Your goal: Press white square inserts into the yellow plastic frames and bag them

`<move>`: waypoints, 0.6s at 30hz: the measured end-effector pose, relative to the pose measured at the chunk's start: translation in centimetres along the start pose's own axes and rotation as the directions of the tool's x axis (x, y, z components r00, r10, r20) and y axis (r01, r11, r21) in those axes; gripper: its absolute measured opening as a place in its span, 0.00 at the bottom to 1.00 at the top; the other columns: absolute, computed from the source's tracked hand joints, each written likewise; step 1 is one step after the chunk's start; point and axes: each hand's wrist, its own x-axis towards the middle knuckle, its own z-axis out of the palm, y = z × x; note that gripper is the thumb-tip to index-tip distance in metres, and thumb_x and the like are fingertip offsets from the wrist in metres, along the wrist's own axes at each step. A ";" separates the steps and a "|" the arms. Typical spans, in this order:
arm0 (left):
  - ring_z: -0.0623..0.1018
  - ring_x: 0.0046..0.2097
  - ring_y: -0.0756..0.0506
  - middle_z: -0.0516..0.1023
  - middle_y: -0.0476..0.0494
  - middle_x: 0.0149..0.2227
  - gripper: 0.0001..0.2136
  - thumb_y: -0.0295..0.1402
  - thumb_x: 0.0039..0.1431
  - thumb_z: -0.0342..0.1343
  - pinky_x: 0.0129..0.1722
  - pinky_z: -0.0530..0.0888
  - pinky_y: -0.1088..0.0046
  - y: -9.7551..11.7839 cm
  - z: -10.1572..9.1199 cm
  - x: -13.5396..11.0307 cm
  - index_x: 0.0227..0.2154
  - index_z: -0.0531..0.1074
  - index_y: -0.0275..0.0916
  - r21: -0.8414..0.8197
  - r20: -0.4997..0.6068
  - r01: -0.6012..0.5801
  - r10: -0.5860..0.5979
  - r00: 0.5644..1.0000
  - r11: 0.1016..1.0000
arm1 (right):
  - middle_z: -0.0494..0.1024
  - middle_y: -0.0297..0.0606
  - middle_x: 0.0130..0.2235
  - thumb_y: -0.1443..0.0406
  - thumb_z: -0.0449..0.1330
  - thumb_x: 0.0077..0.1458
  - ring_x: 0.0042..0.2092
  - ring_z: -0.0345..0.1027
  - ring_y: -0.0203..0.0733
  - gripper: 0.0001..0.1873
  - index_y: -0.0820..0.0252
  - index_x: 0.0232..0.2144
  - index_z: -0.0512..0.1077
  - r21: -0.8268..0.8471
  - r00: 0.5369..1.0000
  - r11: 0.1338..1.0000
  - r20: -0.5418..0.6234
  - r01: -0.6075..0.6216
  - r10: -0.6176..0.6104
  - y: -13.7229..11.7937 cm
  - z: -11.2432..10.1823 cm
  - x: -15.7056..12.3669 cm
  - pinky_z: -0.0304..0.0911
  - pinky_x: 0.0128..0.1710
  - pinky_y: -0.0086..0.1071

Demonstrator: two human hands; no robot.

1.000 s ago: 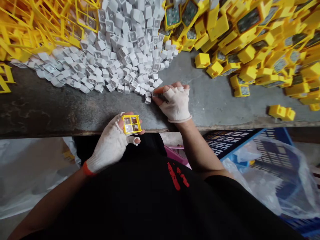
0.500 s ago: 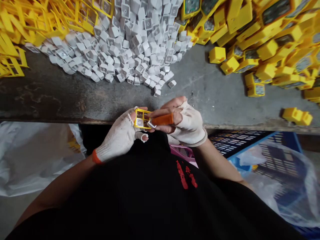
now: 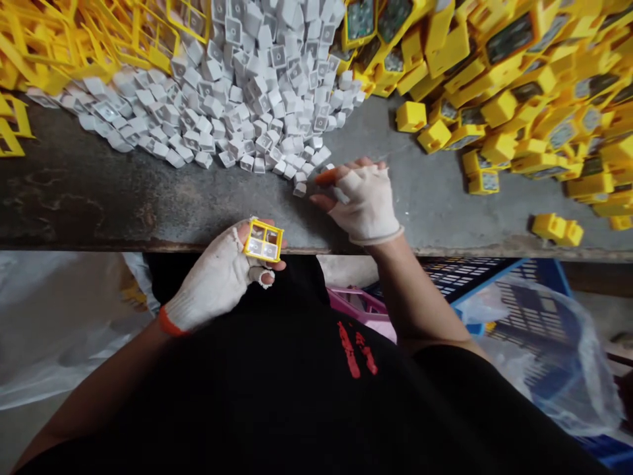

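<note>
My left hand [image 3: 217,274], in a white fingerless glove with an orange cuff, grips a small yellow plastic frame [image 3: 282,237] in front of the table edge. The frame has four windows; white square caps [image 3: 262,249] fill the lower two, and fingers show through the upper two. My right hand [image 3: 366,201], gloved the same way, is over the table at the near tip of the pile of white caps [image 3: 262,99]. Its thumb and index finger, which looks covered in orange, are apart beside a loose white cap [image 3: 299,189]. Nothing shows between them.
Yellow frames [image 3: 99,39] are heaped at the back left of the grey table [image 3: 198,204]. Yellow housings [image 3: 499,105] are piled on the right, with two nearer the edge [image 3: 556,227]. Below stand a blue crate [image 3: 558,284] with clear plastic and a white bag [image 3: 64,316].
My right hand has moved away from the frame, up to the pile of white caps. The frame now has two caps side by side in its lower row. My left hand has shifted slightly left.
</note>
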 end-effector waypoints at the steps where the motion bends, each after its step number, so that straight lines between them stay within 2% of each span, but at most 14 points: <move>1: 0.89 0.32 0.41 0.89 0.40 0.40 0.07 0.36 0.73 0.68 0.27 0.83 0.71 -0.1 0.1 0.0 0.46 0.85 0.38 0.006 -0.012 -0.029 0.029 1.000 1.000 | 0.92 0.49 0.42 0.35 0.63 0.74 0.51 0.81 0.60 0.28 0.49 0.44 0.86 -0.029 1.000 1.000 0.020 -0.010 0.011 0.3 0.9 0.6 0.71 0.58 0.58; 3: 0.89 0.33 0.41 0.89 0.41 0.41 0.08 0.36 0.71 0.71 0.27 0.82 0.71 -0.3 0.0 0.1 0.47 0.84 0.39 0.021 -0.015 -0.066 0.066 0.998 0.998 | 0.91 0.47 0.41 0.37 0.64 0.74 0.51 0.81 0.58 0.26 0.49 0.41 0.84 -0.007 0.998 1.000 0.057 -0.014 0.015 0.3 2.2 1.5 0.70 0.60 0.57; 5: 0.89 0.34 0.41 0.89 0.41 0.42 0.10 0.38 0.69 0.73 0.27 0.82 0.71 -0.5 -0.2 0.1 0.48 0.84 0.39 0.024 -0.006 -0.079 0.079 0.997 0.997 | 0.92 0.43 0.41 0.46 0.66 0.75 0.50 0.81 0.54 0.17 0.48 0.41 0.84 0.086 0.997 0.996 0.080 -0.027 0.020 -0.4 2.2 1.5 0.70 0.62 0.56; 8: 0.89 0.34 0.40 0.88 0.40 0.42 0.12 0.40 0.69 0.73 0.27 0.81 0.71 -0.6 -0.3 0.0 0.48 0.85 0.39 0.015 0.011 -0.065 0.065 0.998 0.998 | 0.92 0.38 0.43 0.55 0.67 0.74 0.47 0.83 0.51 0.09 0.47 0.43 0.86 0.267 0.995 0.964 0.097 -0.022 -0.004 -2.0 0.0 0.8 0.73 0.62 0.55; 9: 0.89 0.34 0.40 0.89 0.40 0.42 0.12 0.40 0.70 0.73 0.27 0.81 0.71 -0.6 -0.3 -0.1 0.48 0.85 0.39 0.012 0.016 -0.061 0.061 0.998 0.998 | 0.92 0.38 0.45 0.55 0.66 0.75 0.46 0.83 0.50 0.09 0.48 0.45 0.86 0.328 0.994 0.945 0.101 0.014 -0.050 -2.5 -1.0 0.6 0.74 0.62 0.54; 11: 0.89 0.35 0.41 0.90 0.38 0.44 0.12 0.41 0.71 0.73 0.26 0.81 0.72 -0.5 -0.1 -0.2 0.48 0.85 0.38 0.012 0.028 -0.058 0.058 0.998 0.998 | 0.92 0.37 0.45 0.54 0.62 0.78 0.45 0.84 0.49 0.13 0.47 0.47 0.86 0.414 0.970 0.897 0.106 0.156 -0.218 -3.4 -3.0 0.6 0.75 0.59 0.52; 13: 0.90 0.36 0.41 0.90 0.37 0.46 0.13 0.41 0.70 0.75 0.26 0.81 0.74 -0.5 0.1 -0.2 0.47 0.85 0.37 0.025 0.048 -0.058 0.057 0.997 0.998 | 0.90 0.37 0.41 0.54 0.60 0.80 0.44 0.82 0.48 0.15 0.46 0.47 0.86 0.417 0.903 0.852 0.142 0.316 -0.405 -4.2 -4.4 0.9 0.73 0.57 0.51; 15: 0.90 0.36 0.41 0.90 0.36 0.45 0.15 0.41 0.68 0.78 0.26 0.82 0.74 -0.6 -0.2 -0.3 0.48 0.85 0.36 0.047 0.081 -0.040 0.036 0.996 0.998 | 0.88 0.36 0.39 0.58 0.58 0.81 0.44 0.79 0.48 0.15 0.47 0.47 0.86 0.332 0.815 0.809 0.164 0.484 -0.555 -5.0 -5.1 1.2 0.70 0.56 0.50; 18: 0.91 0.35 0.38 0.91 0.36 0.41 0.17 0.39 0.64 0.81 0.25 0.83 0.73 -0.9 -1.2 -0.2 0.48 0.84 0.36 0.061 0.135 0.039 -0.047 0.990 0.997 | 0.88 0.36 0.44 0.66 0.52 0.82 0.47 0.76 0.48 0.19 0.51 0.54 0.84 0.191 0.688 0.707 0.163 0.681 -0.707 -6.1 -5.0 0.8 0.66 0.55 0.49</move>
